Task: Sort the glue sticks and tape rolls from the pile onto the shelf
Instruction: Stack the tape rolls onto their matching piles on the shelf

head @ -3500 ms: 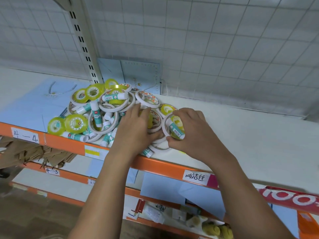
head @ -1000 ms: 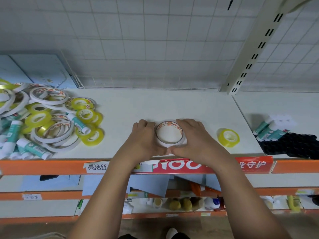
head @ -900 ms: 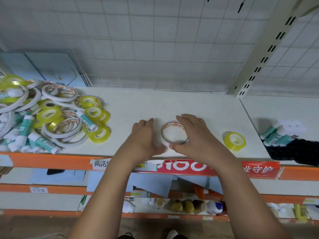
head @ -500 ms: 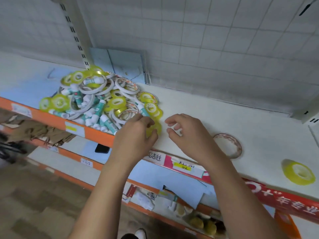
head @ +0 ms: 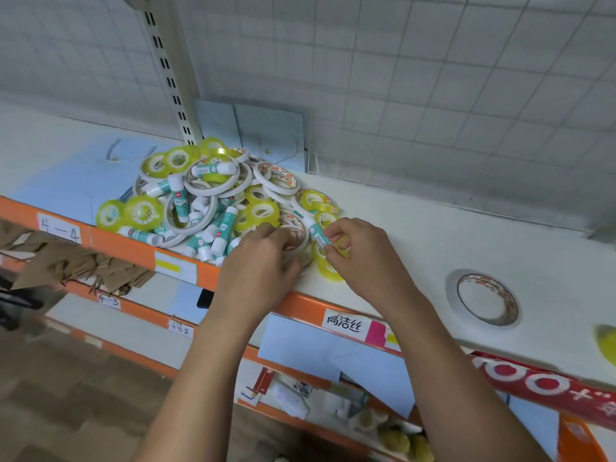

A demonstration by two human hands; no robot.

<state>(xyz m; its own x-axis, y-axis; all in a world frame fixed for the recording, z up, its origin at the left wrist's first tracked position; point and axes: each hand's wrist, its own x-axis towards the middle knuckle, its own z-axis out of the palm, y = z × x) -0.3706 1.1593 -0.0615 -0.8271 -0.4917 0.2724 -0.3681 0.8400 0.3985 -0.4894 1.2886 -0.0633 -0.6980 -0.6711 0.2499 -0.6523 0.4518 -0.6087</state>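
The pile (head: 213, 201) of glue sticks and tape rolls sits on the white shelf (head: 433, 235) toward 10 o'clock, against the orange front rail (head: 133, 250) and just in front of the slotted post (head: 170, 78); both hands work at its 4 o'clock edge.

The right hand (head: 360, 258) has its thumb and forefinger closed in a pinch on a glue stick (head: 316, 232), the other fingers loosely bent above small yellow rolls (head: 328, 271); the stick lies nearly flat on the rim of the pile, its long axis running from 11 o'clock to 5 o'clock, white cap toward 11 and teal body toward the pinching fingers at 5.

The left hand (head: 260, 265) lies palm down, touching the pile at 9 o'clock of the stick; its fingers are bent over a printed white roll (head: 296, 228), but the hand hides their tips, so I cannot tell whether they have hold of it or only rest there.

A single white tape roll (head: 452, 296) lies flat on the shelf at 3 o'clock of the hands, well apart from the pile; a yellow tape roll (head: 607, 343) is cut off by the frame edge beyond it.

A wire grid (head: 400, 78) backs the shelf.
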